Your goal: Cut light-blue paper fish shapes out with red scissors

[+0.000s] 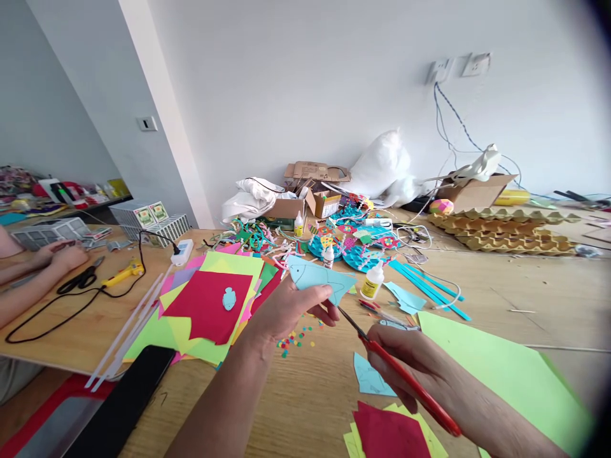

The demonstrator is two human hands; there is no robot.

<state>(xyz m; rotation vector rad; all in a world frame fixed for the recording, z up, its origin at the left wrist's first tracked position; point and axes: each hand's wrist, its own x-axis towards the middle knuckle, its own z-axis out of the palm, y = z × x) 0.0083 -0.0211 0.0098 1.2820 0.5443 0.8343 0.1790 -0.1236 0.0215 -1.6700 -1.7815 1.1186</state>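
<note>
Between the thumb and fingers of my left hand (pixel 286 312) is a piece of light blue paper (pixel 312 275) with a fish outline drawn on it. My right hand (pixel 420 359) grips red-handled scissors (pixel 405 381), whose blades point up and left to the paper's lower edge. Whether the blades touch the paper I cannot tell. Below the scissors lies another blue paper piece (pixel 370 375) with drawn lines, partly behind my right hand. A small cut-out blue fish (pixel 229 299) rests on a red sheet (pixel 205 312) to the left.
Glue bottle (pixel 372 282) stands past my hands, near blue strips (pixel 429 289). Green paper (pixel 491 362) lies right, red scraps (pixel 391 432) in front. A black phone-like slab (pixel 128 394), yellow glue gun (pixel 123 273) and another person's hands (pixel 67 254) are left. Egg trays (pixel 506 232) stand far right.
</note>
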